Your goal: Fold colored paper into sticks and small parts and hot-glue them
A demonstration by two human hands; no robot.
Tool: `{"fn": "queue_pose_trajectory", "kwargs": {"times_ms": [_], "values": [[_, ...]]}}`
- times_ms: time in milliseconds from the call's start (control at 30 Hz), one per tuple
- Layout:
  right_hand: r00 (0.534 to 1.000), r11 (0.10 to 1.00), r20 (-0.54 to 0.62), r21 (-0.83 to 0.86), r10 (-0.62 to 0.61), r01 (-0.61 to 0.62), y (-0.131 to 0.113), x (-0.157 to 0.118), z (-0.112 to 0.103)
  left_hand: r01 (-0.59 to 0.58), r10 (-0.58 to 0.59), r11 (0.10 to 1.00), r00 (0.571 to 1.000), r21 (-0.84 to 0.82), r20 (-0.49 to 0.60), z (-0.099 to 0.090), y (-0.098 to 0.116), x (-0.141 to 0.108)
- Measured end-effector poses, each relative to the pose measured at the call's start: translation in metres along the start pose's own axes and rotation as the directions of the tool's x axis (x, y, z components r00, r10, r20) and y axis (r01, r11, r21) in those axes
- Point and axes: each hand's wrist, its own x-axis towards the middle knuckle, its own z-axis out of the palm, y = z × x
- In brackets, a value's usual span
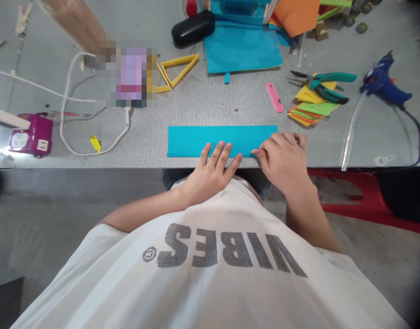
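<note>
A long blue paper strip (189, 139) lies flat near the table's front edge, with a narrow fold along its lower side. My left hand (213, 176) rests on the strip's lower edge, its fingers spread. At the right end, my right hand (285, 160) is closed, thumb and fingers pinching the strip's lower right corner. Above the strip are a pink cutter (275, 97) and a larger blue sheet (244, 50) with a small blue piece (227, 78) below it.
At the right are green-handled pliers (329, 87) on coloured paper scraps (311, 113) and a blue glue gun (384, 82). Yellow folded strips (179, 71) and a black case (193, 29) lie farther back. A white cable (62, 114) and purple device (35, 135) are left.
</note>
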Motion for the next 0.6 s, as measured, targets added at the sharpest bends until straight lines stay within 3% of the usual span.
{"fn": "queue_pose_trajectory", "kwargs": {"times_ms": [200,467,600], "values": [[1.000,0.999,0.003,0.035,0.004,-0.004,0.024,-0.009,-0.003,0.039,-0.037,0.997,0.999,-0.071,0.028,-0.001,0.000,-0.001],[0.999,0.997,0.009,0.072,-0.031,0.030,0.018,-0.007,-0.003,0.061,-0.061,0.996,0.998,-0.071,0.011,0.001,0.002,0.001],[0.999,0.998,-0.018,0.047,0.047,-0.046,0.024,-0.006,-0.003,0.059,-0.060,0.996,0.998,-0.060,-0.016,0.002,0.002,0.001]]}}
